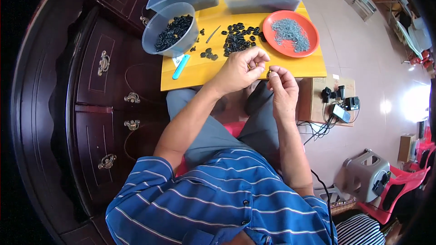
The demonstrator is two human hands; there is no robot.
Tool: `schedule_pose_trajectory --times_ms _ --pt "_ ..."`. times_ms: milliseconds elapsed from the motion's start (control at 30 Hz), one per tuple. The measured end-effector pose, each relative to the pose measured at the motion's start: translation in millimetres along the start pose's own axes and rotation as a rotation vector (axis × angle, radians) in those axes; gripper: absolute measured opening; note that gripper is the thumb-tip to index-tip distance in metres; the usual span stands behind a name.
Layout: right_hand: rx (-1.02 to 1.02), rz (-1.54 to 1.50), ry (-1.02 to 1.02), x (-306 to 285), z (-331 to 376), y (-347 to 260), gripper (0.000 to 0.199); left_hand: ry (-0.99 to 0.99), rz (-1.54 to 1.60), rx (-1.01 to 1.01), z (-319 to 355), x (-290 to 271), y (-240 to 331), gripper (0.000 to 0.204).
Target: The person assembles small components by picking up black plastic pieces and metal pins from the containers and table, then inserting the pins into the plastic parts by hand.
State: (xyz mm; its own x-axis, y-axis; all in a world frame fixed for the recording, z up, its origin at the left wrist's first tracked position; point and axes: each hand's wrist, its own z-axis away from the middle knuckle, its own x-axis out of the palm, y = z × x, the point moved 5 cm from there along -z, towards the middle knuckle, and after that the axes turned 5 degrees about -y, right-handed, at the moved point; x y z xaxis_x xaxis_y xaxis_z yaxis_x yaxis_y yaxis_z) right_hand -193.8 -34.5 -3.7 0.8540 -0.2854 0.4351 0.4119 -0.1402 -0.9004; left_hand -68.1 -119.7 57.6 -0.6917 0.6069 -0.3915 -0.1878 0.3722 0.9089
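Note:
Both my hands are over the near edge of a yellow table (pixel 299 70). Between thumb and fingertips of my right hand (pixel 284 91) is a small dark part (pixel 269 73), mostly covered by the fingers. My left hand (pixel 240 70) is just beside it, apart from it, with fingers curled toward the thumb; anything in that pinch is too small to make out. Beyond the hands lies a loose pile of black oval rings (pixel 236 41). At the right, an orange-red plate (pixel 313 49) holds many small silvery metal pins (pixel 290 34).
A round clear tub (pixel 150 41) of small black parts stands at the table's left. Near it lie a turquoise-handled tool (pixel 181 67), a thin metal tool (pixel 213 34) and small dark discs (pixel 209 54). Two clear bins (pixel 263 2) stand behind. A cardboard box (pixel 313 104) carries cabled devices.

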Motion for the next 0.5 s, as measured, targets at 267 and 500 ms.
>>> schedule_pose_trajectory --times_ms 267,500 --pt "0.021 0.043 -0.002 7.6 4.8 -0.6 0.016 0.001 -0.071 0.019 9.0 -2.7 8.4 0.021" --pt "0.005 0.069 -0.018 8.7 5.8 -0.2 0.017 0.023 -0.088 0.026 12.2 -3.8 8.6 0.021"
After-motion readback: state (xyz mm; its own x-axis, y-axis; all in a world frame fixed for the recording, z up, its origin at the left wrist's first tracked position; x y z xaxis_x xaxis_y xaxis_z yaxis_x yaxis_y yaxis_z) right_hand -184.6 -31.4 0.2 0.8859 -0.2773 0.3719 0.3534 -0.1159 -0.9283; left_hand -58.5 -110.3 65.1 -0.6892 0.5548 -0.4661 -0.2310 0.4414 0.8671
